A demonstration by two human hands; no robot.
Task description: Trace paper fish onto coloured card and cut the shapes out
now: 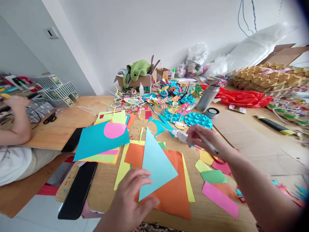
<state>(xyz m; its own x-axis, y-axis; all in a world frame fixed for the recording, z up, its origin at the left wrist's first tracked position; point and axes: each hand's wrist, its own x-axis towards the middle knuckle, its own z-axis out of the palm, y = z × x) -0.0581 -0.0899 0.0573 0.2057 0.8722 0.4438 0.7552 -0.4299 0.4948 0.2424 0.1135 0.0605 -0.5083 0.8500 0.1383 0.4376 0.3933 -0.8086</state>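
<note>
A light-blue paper triangle (156, 167) lies on an orange sheet (178, 193), with yellow sheets beneath. My left hand (135, 193) is over its lower left edge, fingers apart and curved; whether the fingertips touch the paper I cannot tell. Farther right, my right hand (201, 137) is closed around a slim pen (207, 143) that points back toward my wrist. At the same fingers is a small white bottle with a nozzle (182, 136), partly hidden by them. Blue paper scraps (156, 127) lie beyond the triangle.
Stacked coloured paper (101, 145) and a black phone (77, 193) are on the left. Paper pieces (219, 196), a steel flask (207, 98) and a cutter knife (274, 125) lie to the right. Cut-out fish (180, 125) are farther back. Another person's arm (18, 119) is at far left.
</note>
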